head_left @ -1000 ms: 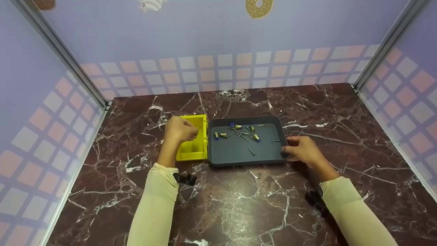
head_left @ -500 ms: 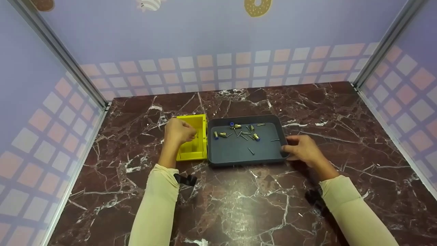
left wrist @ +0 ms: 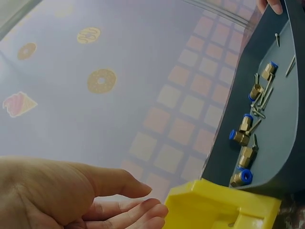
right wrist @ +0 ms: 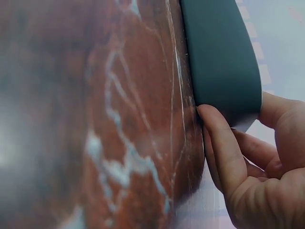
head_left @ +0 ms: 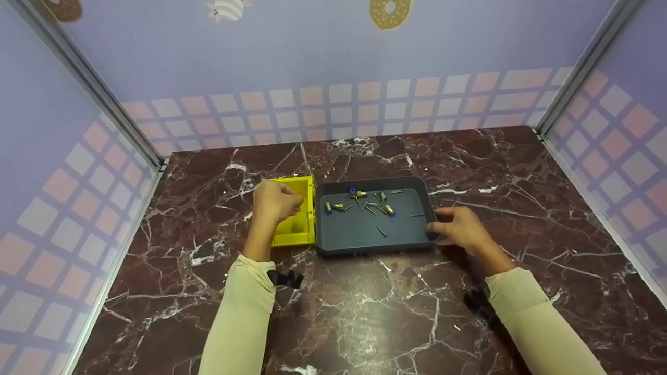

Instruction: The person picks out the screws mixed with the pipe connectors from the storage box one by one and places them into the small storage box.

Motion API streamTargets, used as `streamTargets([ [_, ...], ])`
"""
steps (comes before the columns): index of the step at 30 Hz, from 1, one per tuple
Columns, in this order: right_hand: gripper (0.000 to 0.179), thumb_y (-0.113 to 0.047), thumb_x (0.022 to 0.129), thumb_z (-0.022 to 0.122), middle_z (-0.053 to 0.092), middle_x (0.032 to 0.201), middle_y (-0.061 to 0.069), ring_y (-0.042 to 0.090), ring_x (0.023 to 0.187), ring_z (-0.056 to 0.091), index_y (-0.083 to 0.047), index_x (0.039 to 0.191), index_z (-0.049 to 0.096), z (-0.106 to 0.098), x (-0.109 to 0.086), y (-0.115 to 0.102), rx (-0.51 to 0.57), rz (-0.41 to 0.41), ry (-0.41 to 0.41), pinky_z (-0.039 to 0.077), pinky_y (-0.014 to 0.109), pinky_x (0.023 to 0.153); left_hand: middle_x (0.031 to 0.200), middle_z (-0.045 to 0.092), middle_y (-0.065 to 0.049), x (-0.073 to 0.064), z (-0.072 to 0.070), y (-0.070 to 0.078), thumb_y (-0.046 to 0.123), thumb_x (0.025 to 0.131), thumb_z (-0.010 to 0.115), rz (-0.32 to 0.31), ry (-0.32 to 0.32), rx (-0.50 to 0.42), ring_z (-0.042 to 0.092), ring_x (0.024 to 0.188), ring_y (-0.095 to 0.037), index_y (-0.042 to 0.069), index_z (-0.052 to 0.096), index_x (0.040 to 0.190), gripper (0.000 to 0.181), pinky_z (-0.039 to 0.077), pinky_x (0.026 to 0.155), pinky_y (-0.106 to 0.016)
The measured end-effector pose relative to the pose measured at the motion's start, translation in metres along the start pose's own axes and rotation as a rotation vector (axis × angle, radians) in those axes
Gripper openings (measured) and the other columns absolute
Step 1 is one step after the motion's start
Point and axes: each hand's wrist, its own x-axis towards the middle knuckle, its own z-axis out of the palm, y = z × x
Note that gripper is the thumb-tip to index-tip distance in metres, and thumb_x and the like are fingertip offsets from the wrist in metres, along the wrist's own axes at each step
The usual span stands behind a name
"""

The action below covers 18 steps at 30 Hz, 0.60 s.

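Observation:
My left hand (head_left: 275, 202) hovers over the yellow bin (head_left: 293, 239), fingers loosely bent. The left wrist view shows a small gap between the thumb (left wrist: 125, 183) and the other fingers, with nothing visible in it. Against the bin's right side stands a grey tray (head_left: 354, 244). My right hand (head_left: 461, 229) holds that tray by its right end, as the right wrist view also shows at the tray's wall (right wrist: 221, 52). Inside the tray lie several brass fittings with blue collars (head_left: 390, 210) and several screws (head_left: 382, 231). The hand hides part of the bin's inside.
The tray and bin sit on a dark red marbled table (head_left: 365, 312). A patterned wall (head_left: 333, 62) rises behind the table, with side walls at left and right. A black wrist strap (head_left: 285, 278) is on the left wrist.
My left hand has shifted very slightly to the right over the bin. The right hand keeps its hold on the tray, and the tray's contents lie as before.

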Motion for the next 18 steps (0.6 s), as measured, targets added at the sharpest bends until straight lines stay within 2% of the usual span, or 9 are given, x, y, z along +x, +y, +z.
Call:
streamTargets([
  [4, 0.058, -0.007, 0.09, 0.073, 0.063, 0.122, 0.031, 0.024, 0.088, 0.075, 0.011, 0.141, 0.052, 0.001, 0.0, 0.0, 0.003, 0.001, -0.003, 0.062, 0.04, 0.073, 0.078, 0.078, -0.012, -0.004, 0.003, 0.004, 0.011, 0.082, 0.068, 0.019, 0.002, -0.012, 0.069, 0.056, -0.01, 0.003, 0.081, 0.087, 0.017, 0.056, 0.054, -0.023],
  [10, 0.057, -0.007, 0.09, 0.073, 0.062, 0.122, 0.031, 0.022, 0.082, 0.075, 0.01, 0.141, 0.053, 0.0, 0.0, 0.001, -0.003, 0.009, -0.002, 0.062, 0.039, 0.072, 0.075, 0.078, -0.008, -0.009, 0.009, 0.012, 0.016, 0.081, 0.07, 0.048, 0.001, 0.023, 0.07, 0.056, -0.01, 0.007, 0.082, 0.084, 0.015, 0.052, 0.053, -0.021],
  [18, 0.056, -0.009, 0.092, 0.071, 0.061, 0.127, 0.033, 0.018, 0.076, 0.074, 0.01, 0.142, 0.052, -0.001, 0.0, 0.0, -0.042, 0.001, -0.008, 0.062, 0.037, 0.07, 0.071, 0.077, -0.008, -0.016, 0.026, 0.024, 0.017, 0.084, 0.073, 0.075, -0.037, 0.005, 0.068, 0.056, -0.012, 0.006, 0.08, 0.08, 0.014, 0.049, 0.05, -0.021],
])
